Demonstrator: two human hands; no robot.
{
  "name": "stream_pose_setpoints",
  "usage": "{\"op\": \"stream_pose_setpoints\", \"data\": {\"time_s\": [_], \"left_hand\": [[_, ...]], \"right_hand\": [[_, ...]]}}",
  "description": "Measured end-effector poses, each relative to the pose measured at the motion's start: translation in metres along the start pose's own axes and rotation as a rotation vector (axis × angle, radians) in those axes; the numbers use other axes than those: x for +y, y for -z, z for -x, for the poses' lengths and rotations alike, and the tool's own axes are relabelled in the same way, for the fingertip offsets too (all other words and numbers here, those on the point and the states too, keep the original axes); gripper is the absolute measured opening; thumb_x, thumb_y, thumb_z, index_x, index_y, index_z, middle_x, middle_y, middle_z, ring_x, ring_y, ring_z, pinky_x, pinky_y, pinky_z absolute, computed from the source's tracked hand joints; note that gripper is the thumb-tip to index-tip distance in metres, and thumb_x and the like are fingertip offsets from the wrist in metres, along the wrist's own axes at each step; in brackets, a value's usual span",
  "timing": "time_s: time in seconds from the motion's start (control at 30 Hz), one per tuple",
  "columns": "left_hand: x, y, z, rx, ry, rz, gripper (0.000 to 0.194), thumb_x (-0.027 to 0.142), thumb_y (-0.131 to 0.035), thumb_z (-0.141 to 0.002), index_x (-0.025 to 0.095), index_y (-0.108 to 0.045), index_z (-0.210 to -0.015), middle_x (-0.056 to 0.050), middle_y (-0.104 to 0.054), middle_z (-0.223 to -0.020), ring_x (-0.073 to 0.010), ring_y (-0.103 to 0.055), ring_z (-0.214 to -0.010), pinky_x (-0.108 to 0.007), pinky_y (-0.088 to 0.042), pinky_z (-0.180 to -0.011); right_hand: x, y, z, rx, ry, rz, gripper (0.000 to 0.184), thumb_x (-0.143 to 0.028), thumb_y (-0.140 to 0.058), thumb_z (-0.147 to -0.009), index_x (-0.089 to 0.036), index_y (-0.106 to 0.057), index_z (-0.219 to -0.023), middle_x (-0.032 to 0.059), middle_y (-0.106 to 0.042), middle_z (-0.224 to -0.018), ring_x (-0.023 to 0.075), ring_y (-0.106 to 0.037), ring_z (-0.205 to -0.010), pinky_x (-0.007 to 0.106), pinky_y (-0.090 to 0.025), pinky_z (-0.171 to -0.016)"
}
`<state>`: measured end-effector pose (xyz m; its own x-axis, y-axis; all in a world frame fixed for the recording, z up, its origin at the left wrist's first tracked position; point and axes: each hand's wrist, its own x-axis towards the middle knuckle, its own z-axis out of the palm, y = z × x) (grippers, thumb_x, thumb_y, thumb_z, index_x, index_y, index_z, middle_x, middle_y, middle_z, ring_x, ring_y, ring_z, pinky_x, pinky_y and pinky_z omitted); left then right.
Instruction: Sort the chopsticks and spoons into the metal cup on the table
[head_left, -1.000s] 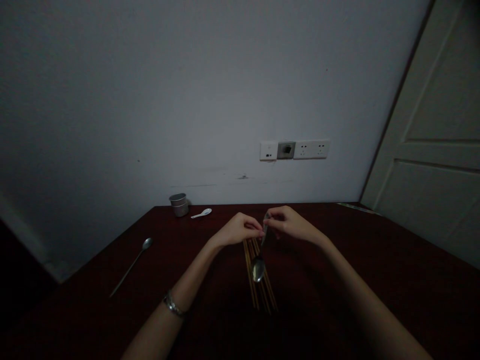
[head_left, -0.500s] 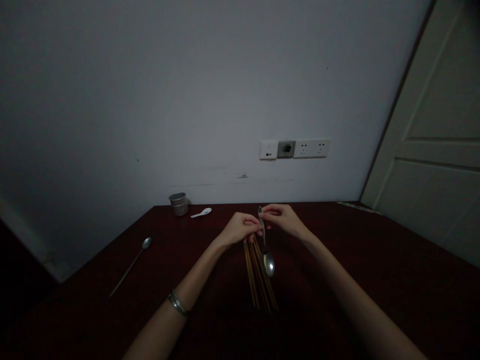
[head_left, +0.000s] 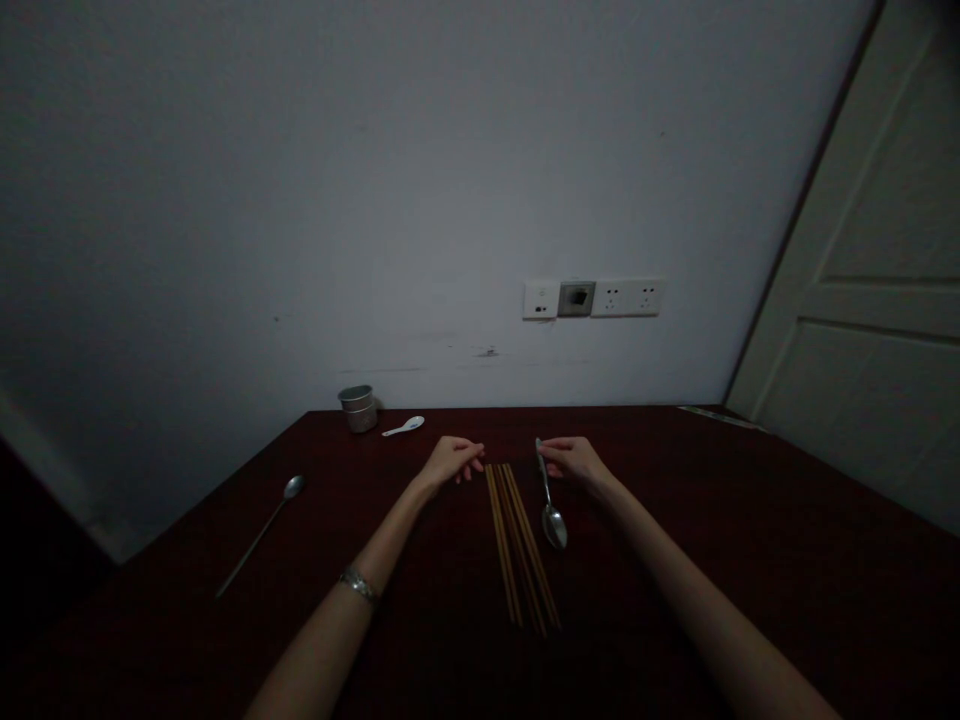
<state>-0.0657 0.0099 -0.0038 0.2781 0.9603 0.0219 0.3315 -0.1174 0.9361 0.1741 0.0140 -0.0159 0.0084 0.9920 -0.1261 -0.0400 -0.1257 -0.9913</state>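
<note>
A shiny metal spoon [head_left: 554,525] hangs bowl down from my right hand [head_left: 574,458], whose fingers are shut on the top of its handle. Just left of it lies a bundle of wooden chopsticks [head_left: 517,545], slightly fanned out on the dark red table [head_left: 442,600]. My left hand [head_left: 453,458] hovers near the far ends of the chopsticks, loosely open with bent fingers and nothing visible in them. Whether the spoon's bowl touches the tabletop I cannot tell in this dim light.
On the left lies a long-handled metal spoon [head_left: 262,530]. Near the back edge, a metal cup [head_left: 358,410] stands beside a white spoon [head_left: 405,427]. Behind the table rises a wall [head_left: 420,250] with sockets [head_left: 628,298]; a door [head_left: 885,300] is at the right.
My left hand has let go near the spoon's handle and moved left. My right hand has carried the spoon a little right and lower, clear of the chopsticks.
</note>
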Motion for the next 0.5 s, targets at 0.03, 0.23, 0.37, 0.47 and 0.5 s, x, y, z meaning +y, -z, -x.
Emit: {"op": "stream_pose_setpoints", "data": {"time_s": [0.03, 0.23, 0.37, 0.47, 0.5], "left_hand": [[-0.006, 0.002, -0.002, 0.008, 0.015, 0.004, 0.033, 0.04, -0.051, -0.077, 0.008, -0.06, -0.078, -0.006, -0.064, -0.065, -0.0054, -0.046, -0.037, -0.016, -0.029, -0.032], [-0.03, 0.005, -0.007, 0.018, 0.092, 0.015, 0.035, 0.042, -0.05, -0.076, 0.008, -0.06, -0.08, -0.006, -0.064, -0.065, -0.0055, -0.046, -0.037, -0.015, -0.028, -0.032], [-0.039, 0.005, -0.008, 0.042, 0.116, 0.018, 0.035, 0.041, -0.051, -0.075, 0.008, -0.06, -0.08, -0.006, -0.063, -0.063, -0.0046, -0.043, -0.036, -0.016, -0.025, -0.032], [-0.041, 0.005, -0.007, 0.064, 0.125, 0.03, 0.036, 0.042, -0.05, -0.075, 0.008, -0.06, -0.081, -0.006, -0.064, -0.064, -0.0046, -0.042, -0.037, -0.016, -0.025, -0.033], [-0.042, 0.005, -0.007, 0.064, 0.124, 0.026, 0.037, 0.042, -0.05, -0.075, 0.008, -0.061, -0.082, -0.006, -0.064, -0.064, -0.0047, -0.042, -0.037, -0.016, -0.024, -0.033]], "right_hand": [[0.004, 0.0, -0.003, 0.001, -0.016, 0.012, 0.015, -0.018, -0.073, -0.062, -0.01, -0.065, -0.073, 0.001, -0.063, -0.052, 0.007, -0.055, -0.039, 0.016, -0.048, -0.04], [0.015, -0.009, -0.012, -0.023, -0.081, 0.042, 0.016, -0.019, -0.073, -0.063, -0.011, -0.063, -0.072, 0.0002, -0.061, -0.05, 0.0065, -0.054, -0.037, 0.016, -0.047, -0.039], [0.024, -0.012, -0.015, -0.022, -0.087, 0.078, 0.017, -0.017, -0.072, -0.063, -0.011, -0.063, -0.076, -0.0018, -0.06, -0.05, 0.0062, -0.052, -0.037, 0.018, -0.047, -0.041], [0.033, -0.014, -0.02, 0.0, 0.003, 0.168, 0.012, -0.014, -0.069, -0.063, -0.011, -0.063, -0.074, -0.0035, -0.057, -0.046, 0.0057, -0.05, -0.036, 0.017, -0.044, -0.041], [0.035, -0.014, -0.022, 0.011, 0.046, 0.219, 0.01, -0.013, -0.068, -0.064, -0.011, -0.064, -0.072, -0.0033, -0.057, -0.046, 0.0059, -0.05, -0.037, 0.017, -0.043, -0.041]]}}
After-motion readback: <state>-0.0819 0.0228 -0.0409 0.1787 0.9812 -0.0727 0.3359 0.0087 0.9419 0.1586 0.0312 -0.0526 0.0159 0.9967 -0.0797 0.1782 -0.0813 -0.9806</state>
